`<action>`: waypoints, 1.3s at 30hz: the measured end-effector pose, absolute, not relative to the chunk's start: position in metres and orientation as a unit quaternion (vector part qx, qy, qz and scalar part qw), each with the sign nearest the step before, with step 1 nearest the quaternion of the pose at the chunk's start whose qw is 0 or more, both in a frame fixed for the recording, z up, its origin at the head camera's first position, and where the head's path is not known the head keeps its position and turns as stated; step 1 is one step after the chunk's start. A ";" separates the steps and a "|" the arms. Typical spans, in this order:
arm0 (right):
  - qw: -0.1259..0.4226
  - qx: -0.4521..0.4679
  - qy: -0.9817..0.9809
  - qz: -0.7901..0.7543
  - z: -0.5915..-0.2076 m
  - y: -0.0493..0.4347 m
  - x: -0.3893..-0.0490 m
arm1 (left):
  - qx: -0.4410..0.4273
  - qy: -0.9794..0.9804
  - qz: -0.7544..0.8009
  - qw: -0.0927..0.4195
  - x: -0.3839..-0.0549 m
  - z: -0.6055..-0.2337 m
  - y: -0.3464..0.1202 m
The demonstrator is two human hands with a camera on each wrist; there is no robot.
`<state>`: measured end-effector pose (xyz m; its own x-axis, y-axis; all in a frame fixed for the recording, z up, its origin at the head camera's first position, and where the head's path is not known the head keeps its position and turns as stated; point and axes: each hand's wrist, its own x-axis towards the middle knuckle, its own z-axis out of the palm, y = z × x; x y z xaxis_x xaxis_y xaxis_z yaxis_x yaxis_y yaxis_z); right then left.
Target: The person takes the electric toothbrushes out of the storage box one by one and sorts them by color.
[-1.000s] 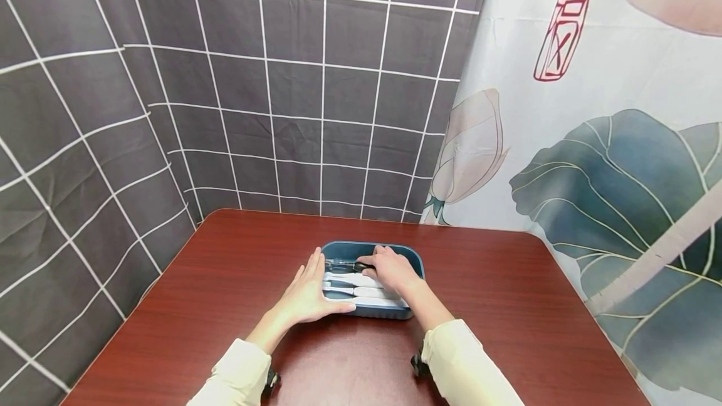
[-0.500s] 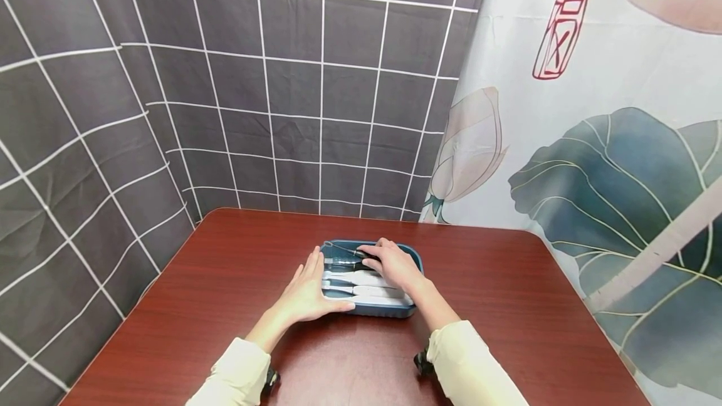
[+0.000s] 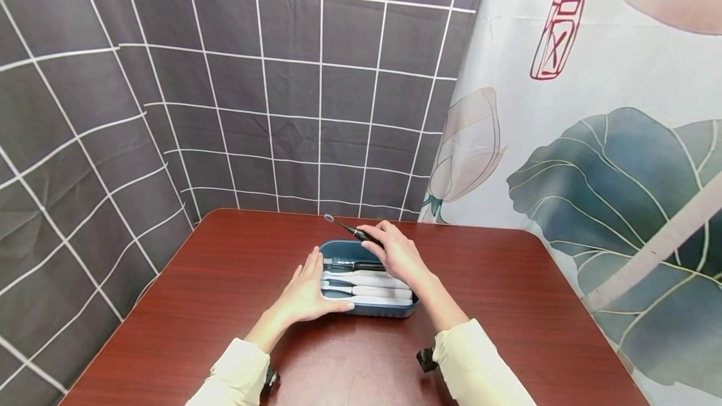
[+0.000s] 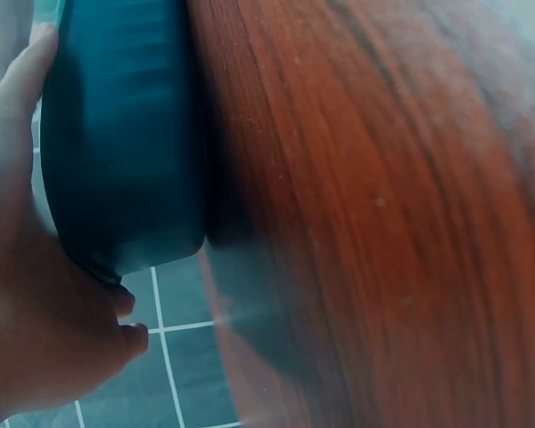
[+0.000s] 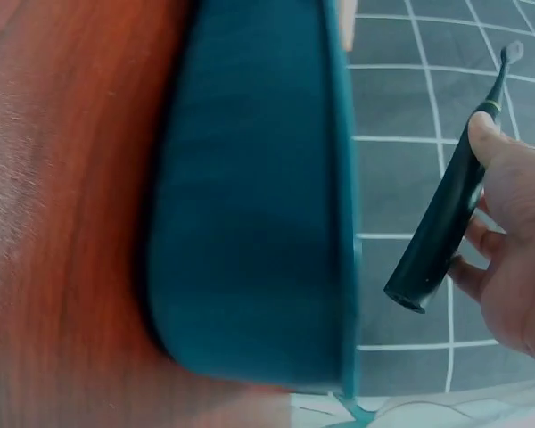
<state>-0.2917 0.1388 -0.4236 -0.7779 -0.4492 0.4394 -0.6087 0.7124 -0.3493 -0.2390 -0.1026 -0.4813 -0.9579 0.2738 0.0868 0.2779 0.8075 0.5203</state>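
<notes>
In the head view my right hand (image 3: 399, 257) holds a black electric toothbrush (image 3: 369, 236) by its handle, above the back of a blue plastic bin (image 3: 383, 311). Its brush head points to the upper left; the right wrist view shows thumb and fingers around the handle (image 5: 441, 223). My left hand (image 3: 301, 290) spans the bin's left end with spread, fairly straight fingers, the thumb lying along the front rim. Inside the bin lie another black toothbrush (image 3: 368, 265) and several white electric toothbrushes (image 3: 375, 279), side by side, their heads toward the left.
The bin stands on a reddish-brown wooden table (image 3: 254, 255). Behind the table hangs a grey curtain (image 3: 290, 99) with a white grid, and a floral curtain (image 3: 502, 174) hangs at the right.
My right hand has lifted the black electric toothbrush up out of the bin and tilted its brush head upward. The left hand has stayed at the bin's left end.
</notes>
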 end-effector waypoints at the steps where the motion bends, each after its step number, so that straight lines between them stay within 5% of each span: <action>1: 0.169 0.285 -0.910 0.248 -0.422 0.141 -0.292 | -0.145 -0.950 -0.275 0.002 -0.239 -0.481 -0.103; 17: 0.230 0.144 -0.895 0.354 -0.412 0.212 -0.301 | -0.144 -0.947 -0.287 -0.002 -0.237 -0.479 -0.103; 39: 0.267 0.028 -0.856 0.441 -0.457 0.297 -0.320 | -0.144 -0.948 -0.282 0.000 -0.237 -0.480 -0.104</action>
